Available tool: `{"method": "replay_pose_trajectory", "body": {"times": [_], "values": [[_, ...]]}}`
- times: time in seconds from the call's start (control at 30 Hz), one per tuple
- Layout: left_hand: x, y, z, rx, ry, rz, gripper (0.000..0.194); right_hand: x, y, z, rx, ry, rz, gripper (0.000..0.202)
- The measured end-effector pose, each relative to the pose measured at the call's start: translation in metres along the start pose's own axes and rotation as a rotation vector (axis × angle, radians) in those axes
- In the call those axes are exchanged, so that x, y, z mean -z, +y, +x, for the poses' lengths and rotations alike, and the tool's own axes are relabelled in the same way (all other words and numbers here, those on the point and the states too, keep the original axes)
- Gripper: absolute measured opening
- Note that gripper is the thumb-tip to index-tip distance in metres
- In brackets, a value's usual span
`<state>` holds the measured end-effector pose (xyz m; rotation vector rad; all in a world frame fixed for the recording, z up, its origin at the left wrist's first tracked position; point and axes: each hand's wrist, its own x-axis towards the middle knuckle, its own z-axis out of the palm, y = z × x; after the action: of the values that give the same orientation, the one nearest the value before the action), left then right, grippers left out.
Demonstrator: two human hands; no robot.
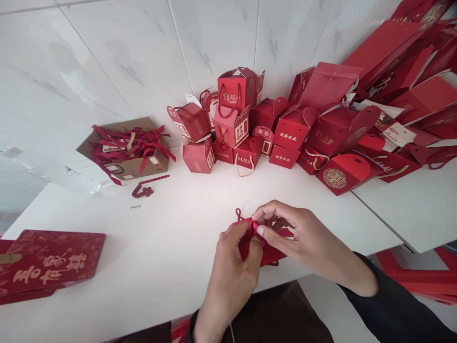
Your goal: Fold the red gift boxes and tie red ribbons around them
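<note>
Near the table's front edge lies a small red paper bag (270,256), largely covered by my hands. Just above it, a shiny red ribbon (253,226) is pinched at a bunched, knot-like spot. My left hand (233,257) grips it between thumb and fingers from the left. From the right, my right hand (302,236) is closed on the same ribbon with thumb and forefinger. A thin red cord loop (239,214) sticks up behind my left fingers. Whether the ribbon is fixed to the bag is hidden.
A cardboard box (157,165) of red ribbons stands at the back left, with a dark red strap-like piece (144,191) before it. Several red gift boxes (233,125) are stacked along the tiled wall. Red printed bags (71,264) lie at the left; more red packaging (421,102) piles up right.
</note>
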<state>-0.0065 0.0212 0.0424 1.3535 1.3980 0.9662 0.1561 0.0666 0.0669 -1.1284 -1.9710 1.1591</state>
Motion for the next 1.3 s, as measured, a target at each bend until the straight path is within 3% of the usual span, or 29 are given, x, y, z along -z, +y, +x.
{"method": "replay_pose_trajectory", "body": {"times": [0.13, 0.3, 0.47, 0.63, 0.83, 1.03, 1.2, 1.3], "values": [[-0.001, 0.001, 0.003, 0.016, -0.015, -0.072, 0.024, 0.002, -0.001, -0.001, 0.002, -0.025, -0.010, 0.013], [0.001, -0.002, 0.006, 0.024, -0.023, -0.105, 0.033, 0.002, 0.002, 0.002, 0.065, 0.047, -0.076, 0.018], [0.005, -0.001, 0.006, 0.046, -0.054, -0.107, 0.037, 0.000, 0.005, 0.006, -0.009, 0.011, -0.053, 0.012], [0.003, -0.001, 0.009, 0.105, 0.005, -0.202, 0.050, -0.001, 0.007, 0.004, -0.053, 0.047, -0.026, 0.010], [0.005, -0.002, 0.013, 0.149, 0.036, -0.408, 0.030, -0.004, 0.009, -0.001, -0.033, 0.116, -0.052, 0.008], [0.007, 0.002, 0.012, 0.151, -0.016, -0.475, 0.025, -0.011, 0.011, -0.005, 0.090, 0.104, -0.161, 0.010], [0.007, 0.001, 0.013, 0.202, 0.020, -0.514, 0.024, -0.006, 0.011, -0.006, 0.004, 0.038, -0.186, 0.026], [0.006, 0.002, 0.013, 0.200, 0.050, -0.515, 0.023, -0.002, 0.008, -0.006, -0.043, -0.022, -0.182, 0.024]]}}
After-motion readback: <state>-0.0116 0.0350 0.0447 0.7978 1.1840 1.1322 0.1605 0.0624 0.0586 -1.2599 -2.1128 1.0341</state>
